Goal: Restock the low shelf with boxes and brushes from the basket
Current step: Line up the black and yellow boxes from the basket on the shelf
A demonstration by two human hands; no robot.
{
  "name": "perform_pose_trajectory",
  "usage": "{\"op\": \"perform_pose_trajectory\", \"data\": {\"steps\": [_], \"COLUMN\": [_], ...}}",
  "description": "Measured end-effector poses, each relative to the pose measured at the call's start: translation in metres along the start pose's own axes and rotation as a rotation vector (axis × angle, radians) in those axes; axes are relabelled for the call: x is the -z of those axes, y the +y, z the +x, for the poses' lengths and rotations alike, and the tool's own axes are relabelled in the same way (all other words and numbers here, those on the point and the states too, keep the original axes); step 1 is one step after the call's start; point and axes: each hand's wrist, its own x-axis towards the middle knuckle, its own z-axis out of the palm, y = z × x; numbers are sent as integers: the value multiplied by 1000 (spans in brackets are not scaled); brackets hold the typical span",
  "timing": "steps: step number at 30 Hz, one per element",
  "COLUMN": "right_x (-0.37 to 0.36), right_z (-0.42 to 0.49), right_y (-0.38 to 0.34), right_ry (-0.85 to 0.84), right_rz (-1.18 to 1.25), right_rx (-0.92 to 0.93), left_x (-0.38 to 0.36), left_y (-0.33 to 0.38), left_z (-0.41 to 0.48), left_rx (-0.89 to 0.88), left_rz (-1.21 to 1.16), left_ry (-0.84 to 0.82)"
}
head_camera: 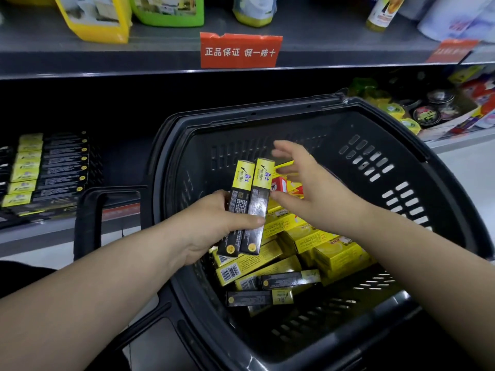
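Left hand [211,226] is clamped on two black-and-yellow boxes [254,199], held tilted over the basket [442,167]. Right hand [316,194], fingers spread and holding nothing, is poised at 3 o'clock of them. Matching boxes [48,170] are noted on the low shelf [53,231] at 9 o'clock.

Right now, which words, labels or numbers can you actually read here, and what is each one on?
"正品保证 假一赔十": red tag on the upper shelf's edge.
"爵士" and "Jazz Blues": yellow ends of the two slim boxes held over the basket.
Too blurred to read: second red tag at far right.
Too small to read: barcode digits on the yellow box in the basket, and fine print on the slim boxes.
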Motion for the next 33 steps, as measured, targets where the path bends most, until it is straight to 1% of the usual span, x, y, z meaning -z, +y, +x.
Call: {"op": "perform_pose_trajectory", "data": {"steps": [2,3,4,5,6,8,9,10,12,16,20,22,23,25,26,28,29,30,31,33], "right_x": [-6,-9,-12,-17,-27,-54,-69,-82,-102,-105,-92,-77,-65,-36,-21,2,9,15,19,27], "right_z": [3,5,5,4,0,-11,-16,-20,-24,-19,-15,-7,-1,12,18,21,20,18,17,16], "right_y": [12,20,28,36,43,54,58,62,67,71,61,47,37,20,13,5,2,2,3,5], "right_ry": [-18,-55,-151,-307,-491,-830,-944,-1017,-1076,-1033,-1023,-947,-864,-615,-481,-270,-207,-167,-143,-102], "right_rz": [100,35,-132,-320,-458,-608,-659,-715,-791,-802,-748,-733,-681,-480,-343,73,276,420,489,503], "right_rx": [-155,-220,-248,-233,-188,-123,-111,-90,-28,23,-54,-104,-146,-230,-264,-323,-352,-361,-343,-252], "left_x": [1,1,2,2,2,2,1,1,1,3,4,3,3,2,2,2,3,3,3,2], "left_y": [0,-1,-1,-1,-1,-1,-1,0,0,-2,-3,-3,-2,-1,-1,0,0,0,1,2], "left_z": [1,1,2,3,3,4,4,3,3,5,6,7,7,7,7,6,6,6,5,5], "left_rx": [6,10,17,23,26,30,33,37,38,22,26,28,28,19,14,13,17,25,34,62], "left_rz": [-12,-11,-8,-6,-10,-21,-32,-45,-61,-72,-69,-102,-125,-167,-181,-192,-195,-199,-207,-238], "left_ry": [26,37,46,50,44,26,18,11,7,2,-16,0,11,40,53,67,70,69,64,64]}}
